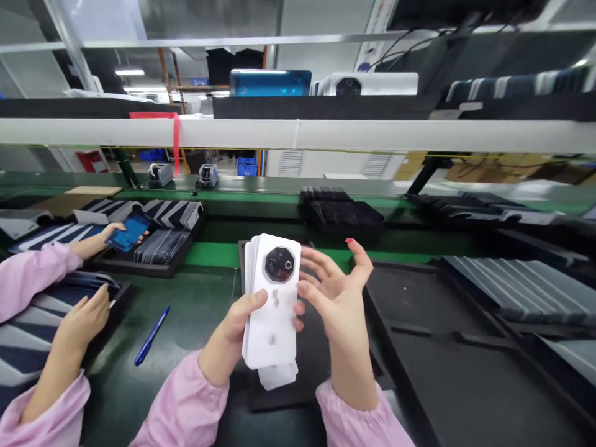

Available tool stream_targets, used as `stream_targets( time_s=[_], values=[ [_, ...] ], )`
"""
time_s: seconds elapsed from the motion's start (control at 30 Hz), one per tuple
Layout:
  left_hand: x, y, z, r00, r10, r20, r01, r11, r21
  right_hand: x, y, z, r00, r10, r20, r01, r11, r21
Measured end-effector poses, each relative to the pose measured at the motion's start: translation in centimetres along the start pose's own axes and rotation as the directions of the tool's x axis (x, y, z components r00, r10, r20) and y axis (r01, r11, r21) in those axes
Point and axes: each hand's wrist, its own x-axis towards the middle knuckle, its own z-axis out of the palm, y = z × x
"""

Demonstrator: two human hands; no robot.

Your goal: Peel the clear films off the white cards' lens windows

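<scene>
Cool, bright light fills the room; a long white strip light (129,72) glows in the background. The smooth, dark green desk (186,310) shows soft sheen. Outer edges look stretched and blurred.

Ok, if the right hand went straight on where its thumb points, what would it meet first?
The right hand would likely meet the white stack in the left hand; whether the thumb touches it is unclear.

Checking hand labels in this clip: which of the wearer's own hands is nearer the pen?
Left. The left hand holds the white stack to the right of the pen; the right hand is farther right, across the stack.
</scene>
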Motion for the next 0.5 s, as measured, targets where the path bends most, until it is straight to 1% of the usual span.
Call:
stream_targets(
  time_s=[0.1, 0.2, 0.27, 0.33, 0.37, 0.4, 0.43, 0.47, 0.5],
  values=[
    [-0.1, -0.5, -0.8, 1.000, -0.021, 0.021, 0.021, 1.000, 0.018, -0.4, -0.3, 0.0, 0.999, 0.003, 0.043, -0.003, 1.000, -0.019],
    [-0.3, -0.6, -0.1, 0.995, -0.082, 0.054, 0.084, 0.996, -0.021, -0.9, -0.7, -0.2, 0.998, -0.054, 0.024, 0.055, 0.996, -0.072],
    [-0.4, -0.3, 0.6, 0.994, -0.114, 0.007, 0.114, 0.993, 0.012, -1.2, -0.9, -0.3, 0.992, -0.122, 0.012, 0.123, 0.984, -0.130],
    [-0.5, 0.1, 1.1, 0.987, -0.102, -0.123, 0.116, 0.986, 0.118, -1.4, -1.1, -0.6, 0.968, -0.252, -0.014, 0.241, 0.938, -0.250],
    [-0.5, 0.2, 1.1, 0.977, -0.075, -0.200, 0.112, 0.977, 0.182, -1.4, -1.2, -0.7, 0.939, -0.342, -0.023, 0.314, 0.886, -0.341],
    [-0.4, 0.3, 1.1, 0.963, -0.047, -0.265, 0.114, 0.963, 0.243, -1.3, -1.2, -0.9, 0.898, -0.440, -0.006, 0.392, 0.806, -0.444],
    [-0.4, 0.3, 1.0, 0.951, -0.024, -0.309, 0.122, 0.946, 0.300, -1.2, -1.3, -1.0, 0.843, -0.535, 0.049, 0.474, 0.698, -0.537],
    [-0.4, 0.3, 0.9, 0.944, -0.012, -0.329, 0.134, 0.927, 0.351, -1.0, -1.3, -1.2, 0.781, -0.610, 0.132, 0.551, 0.574, -0.606],
    [-0.4, 0.2, 0.9, 0.944, -0.011, -0.329, 0.149, 0.906, 0.397, -0.8, -1.4, -1.4, 0.720, -0.657, 0.226, 0.618, 0.457, -0.639]
  ],
)
